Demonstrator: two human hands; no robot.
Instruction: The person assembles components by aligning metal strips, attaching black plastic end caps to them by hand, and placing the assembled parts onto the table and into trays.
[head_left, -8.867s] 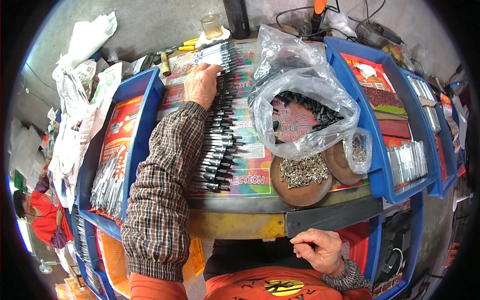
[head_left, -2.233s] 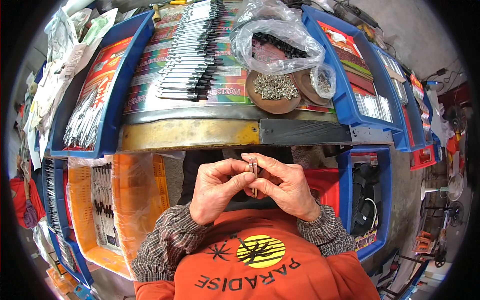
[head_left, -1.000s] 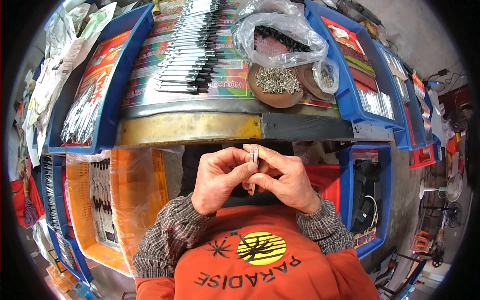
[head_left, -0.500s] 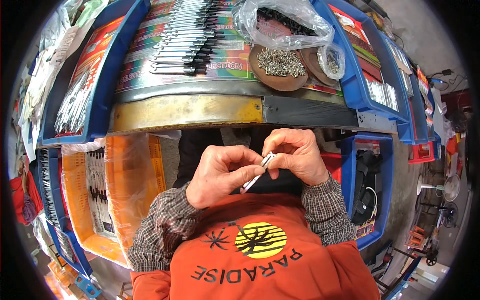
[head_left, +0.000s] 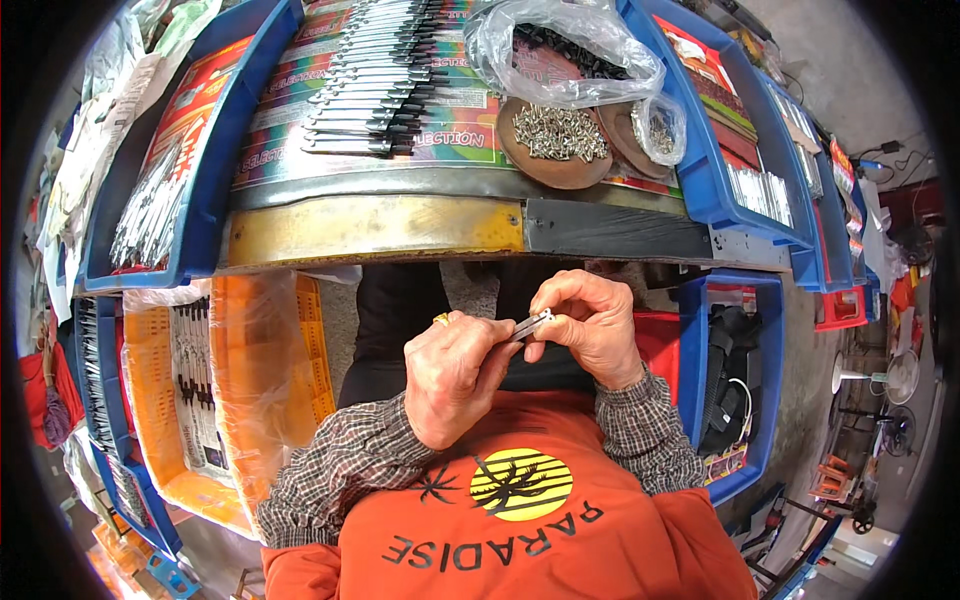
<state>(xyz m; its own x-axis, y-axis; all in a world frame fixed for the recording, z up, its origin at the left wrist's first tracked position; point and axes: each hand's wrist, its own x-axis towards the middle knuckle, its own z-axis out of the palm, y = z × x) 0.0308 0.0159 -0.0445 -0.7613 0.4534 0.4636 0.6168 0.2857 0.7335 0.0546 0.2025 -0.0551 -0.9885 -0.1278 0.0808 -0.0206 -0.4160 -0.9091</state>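
Note:
In front of my chest, both hands are closed on one slim silver metal part (head_left: pixel 531 325), its exact kind unclear. My left hand (head_left: pixel 450 378), with a gold ring, grips its near left end, and the fingers hide most of that length. With thumb and fingertips, my right hand (head_left: pixel 598 328) pinches the far end, where a small pale tip shows. Beyond the table edge lies a long row of slim silver pieces with black ends (head_left: pixel 368 95). Small silver metal pins (head_left: pixel 560 132) fill a brown round dish (head_left: pixel 548 176) to its right.
The table's metal-clad front edge (head_left: pixel 375 222) runs just beyond my hands. Blue trays with metal strips stand left (head_left: pixel 205 205) and right (head_left: pixel 712 185). A clear plastic bag (head_left: pixel 488 45) holds black pieces. Lower down are an orange crate (head_left: pixel 150 400) and a blue bin (head_left: pixel 768 400).
My left hand has turned over, back now upward, and moved slightly right along the metal part. The part lies flatter and shows less. My right hand keeps its pinch, slightly lower.

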